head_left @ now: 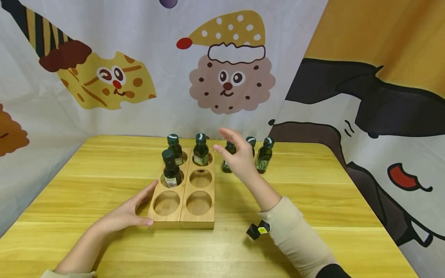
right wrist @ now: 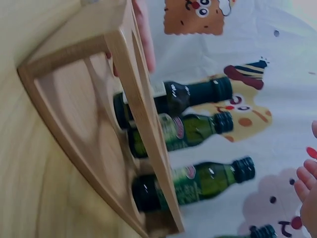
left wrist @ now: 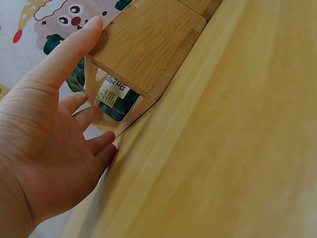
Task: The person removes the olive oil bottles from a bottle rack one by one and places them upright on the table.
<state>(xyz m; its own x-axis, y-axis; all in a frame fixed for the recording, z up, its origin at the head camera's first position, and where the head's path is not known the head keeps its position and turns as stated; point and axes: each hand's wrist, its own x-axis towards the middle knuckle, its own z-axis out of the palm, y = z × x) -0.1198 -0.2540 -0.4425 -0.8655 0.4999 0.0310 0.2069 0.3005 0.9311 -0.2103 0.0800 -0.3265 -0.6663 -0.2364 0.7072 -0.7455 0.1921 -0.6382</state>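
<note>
My left hand (head_left: 133, 212) rests against the left side of a wooden bottle rack (head_left: 197, 224), its thumb touching the front left corner. In the left wrist view the fingers (left wrist: 86, 117) lie lightly bent along the rack's side. Three dark green bottles stand in the rack's round holes: one at back left (head_left: 175, 148), one at middle left (head_left: 171, 170) and one at back right (head_left: 201, 150). Over the table right of the rack, my right hand (head_left: 240, 158) is raised, thumb and fingers apart, holding nothing. It partly hides bottles behind it.
Right of the rack, three more green bottles stand on the table: one (head_left: 227, 165) nearest the rack, one (head_left: 251, 143) partly covered, one (head_left: 264, 156) farthest right. Below the right sleeve (head_left: 299, 235) shows a small black device (head_left: 257, 230). A printed curtain (head_left: 139, 23) hangs behind the table.
</note>
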